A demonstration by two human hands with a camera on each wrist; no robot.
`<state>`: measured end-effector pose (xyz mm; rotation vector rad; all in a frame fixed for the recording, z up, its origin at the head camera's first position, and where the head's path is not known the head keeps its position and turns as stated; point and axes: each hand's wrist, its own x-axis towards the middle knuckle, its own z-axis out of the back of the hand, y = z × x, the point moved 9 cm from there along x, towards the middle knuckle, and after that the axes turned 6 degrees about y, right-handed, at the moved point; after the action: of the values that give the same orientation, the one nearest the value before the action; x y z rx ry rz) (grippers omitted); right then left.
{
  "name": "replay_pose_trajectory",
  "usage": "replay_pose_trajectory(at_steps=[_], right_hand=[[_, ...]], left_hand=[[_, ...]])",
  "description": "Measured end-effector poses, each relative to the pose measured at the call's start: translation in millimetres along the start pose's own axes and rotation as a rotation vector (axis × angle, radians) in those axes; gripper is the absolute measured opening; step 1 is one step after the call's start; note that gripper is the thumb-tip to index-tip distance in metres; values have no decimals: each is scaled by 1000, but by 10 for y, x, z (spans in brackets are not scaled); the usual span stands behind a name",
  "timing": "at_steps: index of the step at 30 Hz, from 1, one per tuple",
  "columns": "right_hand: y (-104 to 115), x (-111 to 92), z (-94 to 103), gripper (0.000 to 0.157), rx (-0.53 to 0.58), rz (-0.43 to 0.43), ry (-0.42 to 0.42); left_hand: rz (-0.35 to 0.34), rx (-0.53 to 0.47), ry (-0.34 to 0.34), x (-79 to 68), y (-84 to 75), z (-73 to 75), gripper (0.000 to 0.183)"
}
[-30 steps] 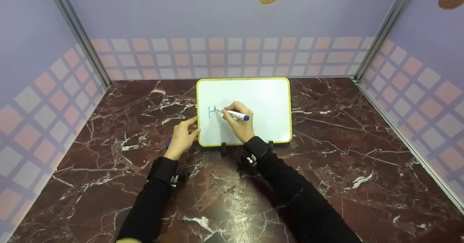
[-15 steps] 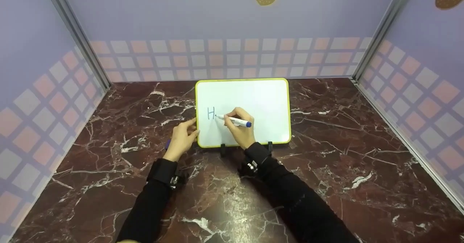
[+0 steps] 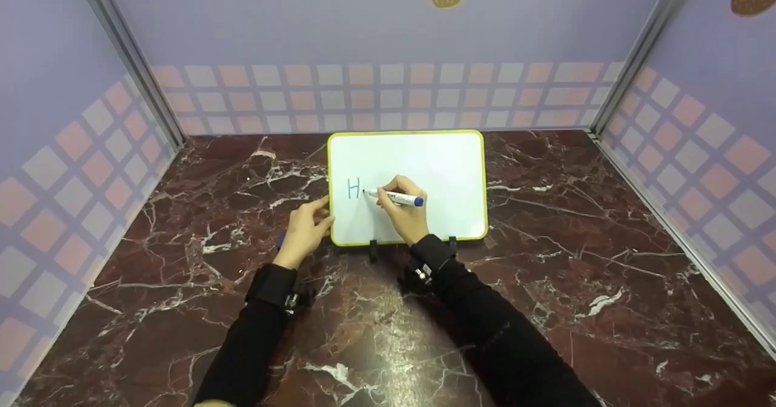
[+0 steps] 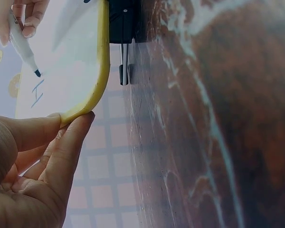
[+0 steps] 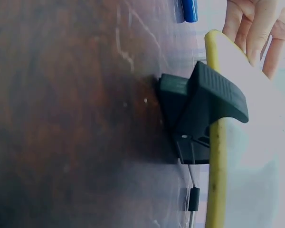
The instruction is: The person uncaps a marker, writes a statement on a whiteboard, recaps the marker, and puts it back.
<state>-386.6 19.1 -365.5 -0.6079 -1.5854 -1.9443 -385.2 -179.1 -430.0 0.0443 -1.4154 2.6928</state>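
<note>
A whiteboard [image 3: 436, 170] with a yellow frame leans on a black stand [image 5: 199, 104] on the marbled tabletop. At its left edge my left hand [image 3: 306, 231] pinches the frame, thumb in front and fingers behind, as the left wrist view shows. My right hand [image 3: 406, 210] grips a white marker [image 3: 400, 198] with a blue end like a pen. Its dark tip [image 4: 37, 73] is right at the board's surface, just right of a blue letter H [image 3: 354, 188]. The right hand itself is out of the right wrist view.
Partly hidden behind the left hand, a blue cylindrical thing [image 5: 190, 10] lies on the tabletop [image 3: 212, 310]. Lilac panels with pink and white squares [image 3: 297, 97] close off the back and both sides.
The H has gained its full right stroke since one second ago. The marker tip has moved slightly right, off the letter's foot. My left hand stays at the frame.
</note>
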Motion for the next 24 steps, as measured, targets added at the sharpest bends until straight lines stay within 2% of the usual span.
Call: replay_pose_trajectory(at_steps=[6, 13, 16, 19, 24], right_hand=[[59, 12, 46, 13, -51, 27, -55], [-125, 26, -31, 11, -3, 18, -7], [-79, 10, -44, 11, 6, 34, 19], [68, -8, -31, 12, -6, 29, 37], [80, -28, 10, 15, -28, 37, 32]], left_hand=[[11, -11, 7, 1, 8, -6, 51], [4, -12, 14, -4, 6, -13, 52], [1, -8, 14, 2, 4, -11, 52], [5, -4, 11, 8, 12, -11, 52], [8, 6, 0, 11, 19, -5, 51]])
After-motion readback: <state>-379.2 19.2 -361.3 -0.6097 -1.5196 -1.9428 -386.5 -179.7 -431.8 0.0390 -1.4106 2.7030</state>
